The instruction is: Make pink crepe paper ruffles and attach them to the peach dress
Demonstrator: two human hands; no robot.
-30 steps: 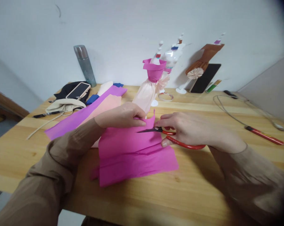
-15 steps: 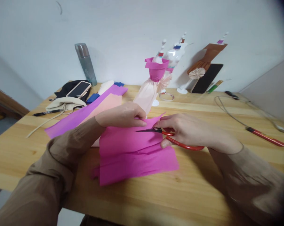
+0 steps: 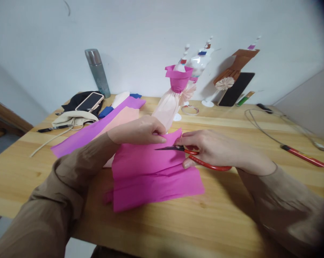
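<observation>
A sheet of magenta crepe paper (image 3: 151, 179) lies creased in front of me. My left hand (image 3: 144, 130) is closed in a pinch on its far edge. In my right hand (image 3: 208, 147) are red-handled scissors (image 3: 210, 166), their dark blades pointing left across the sheet and looking closed. The right fingers are bent round the handles, and the fingertips sit close to the sheet's upper right corner; whether they also grip it I cannot tell. Just behind my hands stands a dressed figure (image 3: 179, 84) with a magenta paper top and a pale pink skirt.
Purple paper (image 3: 78, 141) and peach paper (image 3: 126, 114) lie at the left, beside a phone (image 3: 90, 102) and a thermos (image 3: 98, 73). A roll of tape (image 3: 190, 110), a brown-dressed figure (image 3: 235, 66) and a black tablet-like panel (image 3: 237, 89) stand behind. A red-handled corded tool (image 3: 303, 156) lies right.
The paper's upper right corner has shifted slightly left, away from my right fingertips. Both hands and the scissors have barely moved.
</observation>
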